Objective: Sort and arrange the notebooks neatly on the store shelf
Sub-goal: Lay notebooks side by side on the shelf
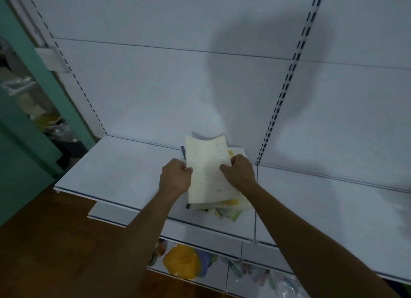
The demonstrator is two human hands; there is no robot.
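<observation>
On the white store shelf (124,171), near the slotted upright (275,111), sits our loose stack of notebooks (224,206), its lower covers fanned out in yellow and green toward the shelf's front edge. We hold the top notebook (206,166), a pale cream one with a speckled cover, by its two long sides: our left hand (175,177) pinches the left edge, and our right hand (239,169) is closed on the right edge with the thumb lying across the cover. Both hands are clamped on this one notebook, well apart from each other across its width. Its far end curls upward, which suggests a thin, floppy cover; gripping both sides keeps it from sagging. We judge that we are either lifting it off the stack to sort it or squaring it against the ones beneath, and we cannot tell which. Most of the shelf to the left lies bare, so there is room to lay out sorted piles. Below, a lower shelf carries a yellow plastic item (181,262) and some packaged goods, too blurred to name.
</observation>
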